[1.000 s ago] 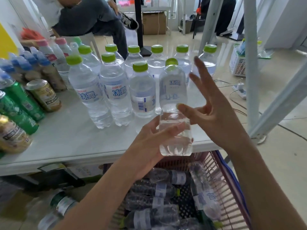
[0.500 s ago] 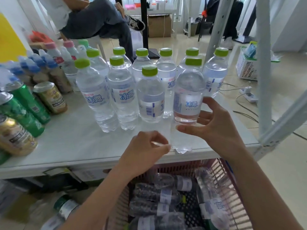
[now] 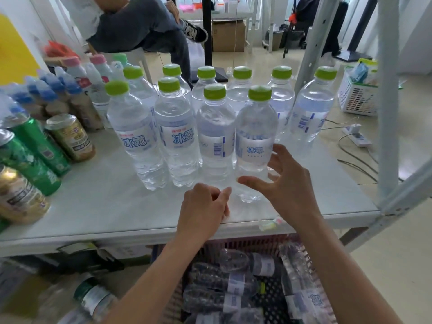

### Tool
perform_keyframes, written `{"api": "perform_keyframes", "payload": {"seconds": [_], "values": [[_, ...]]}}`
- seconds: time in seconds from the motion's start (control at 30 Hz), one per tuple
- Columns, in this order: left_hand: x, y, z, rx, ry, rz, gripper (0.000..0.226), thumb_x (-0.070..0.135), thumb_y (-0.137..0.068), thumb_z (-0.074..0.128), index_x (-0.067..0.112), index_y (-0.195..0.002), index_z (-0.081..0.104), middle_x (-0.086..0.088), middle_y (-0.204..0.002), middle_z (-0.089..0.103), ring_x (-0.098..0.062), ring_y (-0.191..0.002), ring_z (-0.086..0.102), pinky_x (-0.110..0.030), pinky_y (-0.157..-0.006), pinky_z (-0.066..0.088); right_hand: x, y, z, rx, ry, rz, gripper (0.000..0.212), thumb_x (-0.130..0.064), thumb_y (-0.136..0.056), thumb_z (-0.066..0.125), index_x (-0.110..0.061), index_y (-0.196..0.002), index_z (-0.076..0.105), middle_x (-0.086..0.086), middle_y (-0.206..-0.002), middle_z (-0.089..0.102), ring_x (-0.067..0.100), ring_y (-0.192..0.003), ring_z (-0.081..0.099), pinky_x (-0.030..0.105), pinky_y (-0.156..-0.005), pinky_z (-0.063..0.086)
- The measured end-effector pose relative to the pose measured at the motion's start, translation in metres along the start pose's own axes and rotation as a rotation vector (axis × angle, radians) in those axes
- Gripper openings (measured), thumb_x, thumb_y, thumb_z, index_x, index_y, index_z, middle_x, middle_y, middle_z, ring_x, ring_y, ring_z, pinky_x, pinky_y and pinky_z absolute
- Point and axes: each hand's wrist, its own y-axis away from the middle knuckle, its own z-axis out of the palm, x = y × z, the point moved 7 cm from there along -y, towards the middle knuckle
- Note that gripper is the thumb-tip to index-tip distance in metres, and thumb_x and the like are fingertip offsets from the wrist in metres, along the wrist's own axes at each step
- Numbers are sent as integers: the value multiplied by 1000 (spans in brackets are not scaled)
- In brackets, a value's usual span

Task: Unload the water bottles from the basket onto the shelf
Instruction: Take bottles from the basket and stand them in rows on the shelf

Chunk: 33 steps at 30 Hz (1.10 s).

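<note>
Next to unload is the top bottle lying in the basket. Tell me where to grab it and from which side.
Grip the top bottle round its labelled middle, coming down from above: it lies on its side across the pile in the basket, upper flank bare, other bottles packed under it.

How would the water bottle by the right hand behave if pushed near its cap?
The water bottle looks full, so probably heavy for its size. Tall, narrow and upright, it would likely tip, perhaps against the neighbouring bottle.
</note>
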Motion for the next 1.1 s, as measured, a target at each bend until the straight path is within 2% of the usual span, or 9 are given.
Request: {"api": "perform_keyframes", "payload": {"seconds": [0.17,0.27,0.4,0.57,0.73,0.83,0.93,1.0,1.1], "values": [[-2,-5,0,-1,-23,-7,58,42,-101,58,18,-49,67,11,-46,66,1,-41,61,-22,-69,53,3,-7,-2,-106,337,77,87,-88,-56,71,-36,-125,70,-12,-107,73,6,-86,67,20,-72,47],[-2,-6,2,9,-51,-3,58,40,-101,55,18,-49,66,15,-46,65,2,-42,61,-21,-67,49,3,-9,7,-86,310,80,77,-80,-63,76,-28,-120,70,-7,-107,74,14,-83,73,24,-75,52],[-3,-9,2,34,-86,24,58,37,-102,53,19,-49,63,15,-44,64,3,-39,58,-23,-68,52,2,-12,15,-39,302,72,68,-70,-67,82,-18,-110,74,-10,-93,64,11,-85,61,5,-64,32],[-6,-9,4,96,-134,59,55,36,-103,51,19,-52,63,15,-40,59,1,-52,64,-8,-59,38,4,-12,17,-37,327,70,71,-68,-66,84,-13,-111,76,3,-100,77,19,-90,68,23,-69,44],[-9,-8,5,87,-87,91,53,35,-103,52,18,-54,64,21,-43,60,3,-47,62,-10,-58,40,4,-9,19,-30,323,110,67,-66,-70,83,-11,-108,76,4,-98,78,19,-88,70,18,-66,46],[-7,-2,1,67,-5,87,52,32,-102,55,17,-53,62,12,-44,61,0,-44,60,-16,-59,44,8,-1,18,-112,418,179,71,-54,-75,87,-3,-121,70,11,-113,75,24,-101,70,23,-81,46],[16,28,-9,151,73,399,54,18,-99,58,18,-48,40,12,-40,37,-7,-38,39,-11,-50,29,2,7,0,-157,460,221,39,-35,-81,86,-2,-98,77,13,-90,80,24,-85,78,25,-72,60],[36,58,4,-30,88,660,49,11,-92,58,20,-51,33,14,-45,27,-4,-40,26,-13,-48,25,-2,15,-7,-339,459,244,24,-30,-85,82,-9,-73,78,3,-62,76,7,-53,71,16,-45,50],[35,101,48,-470,-177,866,41,15,-84,57,15,-50,35,4,-42,31,-14,-38,30,-22,-45,32,-5,53,6,-886,351,339,24,-26,-92,76,-10,-75,82,2,-65,78,5,-49,67,14,-45,47]]}}
